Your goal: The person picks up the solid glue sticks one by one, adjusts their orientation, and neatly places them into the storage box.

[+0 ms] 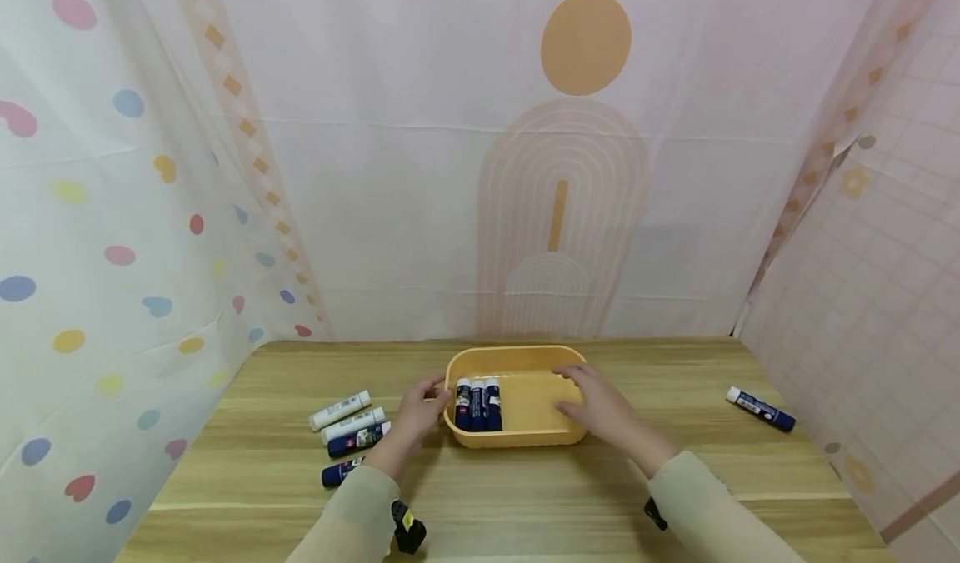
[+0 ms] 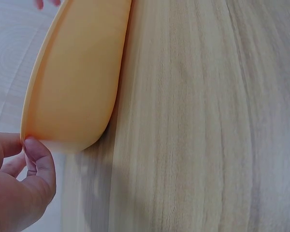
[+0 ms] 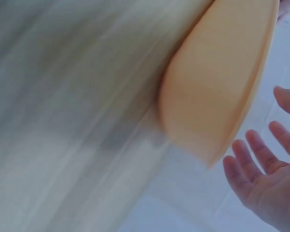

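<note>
A: Where does the yellow-orange plastic tray with rounded corners (image 1: 528, 405) lie?

B: On the wood-grain table (image 1: 510, 500), between the two hands, its long axis running left to right, so that each short end faces a hand.

A: Which hand is nearer to it?

B: The left hand (image 1: 420, 409), since it is on it: thumb and fingers pinch the rim at the left end. The right hand (image 1: 602, 405) is at the opposite end, its fingers spread and the thumb well apart from them, gripping nothing. Whether a fingertip brushes the rim there, I cannot tell.

A: And inside?

B: Three dark blue cylindrical tubes with white caps (image 1: 478, 409) lie side by side against the left end, across the tray's long axis, caps toward the far wall.

A: Anything outside it?

B: Left of the left hand, two white cylindrical tubes (image 1: 341, 411) and two loose dark blue tubes (image 1: 354, 441), the latter partly hidden by the forearm. One lone blue tube with a white cap (image 1: 761, 409) lies slantwise, well apart to the right.
</note>
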### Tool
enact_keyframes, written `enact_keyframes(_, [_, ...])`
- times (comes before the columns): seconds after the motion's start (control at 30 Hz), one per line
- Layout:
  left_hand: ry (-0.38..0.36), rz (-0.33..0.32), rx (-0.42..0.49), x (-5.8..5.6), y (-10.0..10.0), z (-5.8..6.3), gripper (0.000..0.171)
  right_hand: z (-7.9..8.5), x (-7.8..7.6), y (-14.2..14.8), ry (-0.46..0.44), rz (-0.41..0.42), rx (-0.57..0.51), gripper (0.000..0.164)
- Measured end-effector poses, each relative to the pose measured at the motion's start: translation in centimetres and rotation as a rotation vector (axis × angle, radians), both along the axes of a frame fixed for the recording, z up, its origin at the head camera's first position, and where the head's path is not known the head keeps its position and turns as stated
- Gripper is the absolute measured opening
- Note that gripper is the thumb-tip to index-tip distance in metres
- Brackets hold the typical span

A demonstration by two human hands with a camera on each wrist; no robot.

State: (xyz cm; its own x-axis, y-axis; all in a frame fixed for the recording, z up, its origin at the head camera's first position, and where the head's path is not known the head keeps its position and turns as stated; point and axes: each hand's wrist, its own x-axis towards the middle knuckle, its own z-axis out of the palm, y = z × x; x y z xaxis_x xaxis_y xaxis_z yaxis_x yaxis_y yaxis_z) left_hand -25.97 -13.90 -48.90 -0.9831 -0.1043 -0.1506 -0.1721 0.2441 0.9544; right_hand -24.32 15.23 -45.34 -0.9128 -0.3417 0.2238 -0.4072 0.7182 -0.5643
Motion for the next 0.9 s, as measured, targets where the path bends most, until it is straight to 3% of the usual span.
enact_keyframes(0.2, [0.005, -0.005, 0.007, 0.2, -0.1, 0.0, 0.042, -0.8, 1.5, 3.6, 0.129, -0.002, 0.002, 0.049])
enact_keyframes(0.53, [0.000, 0.002, 0.038, 0.2, 0.1, 0.0, 0.040, -2.7, 4.1, 10.4, 0.109, -0.045, 0.025, 0.057])
enact_keyframes(0.7, [0.000, 0.000, 0.045, 0.2, 0.0, -0.1, 0.040, -3.3, 4.5, 14.3, 0.084, -0.104, 0.049, 0.059])
enact_keyframes(0.9, [0.002, -0.001, 0.041, 0.2, -0.1, -0.1, 0.040, -3.6, 4.3, 18.5, 0.152, -0.212, 0.049, 0.062])
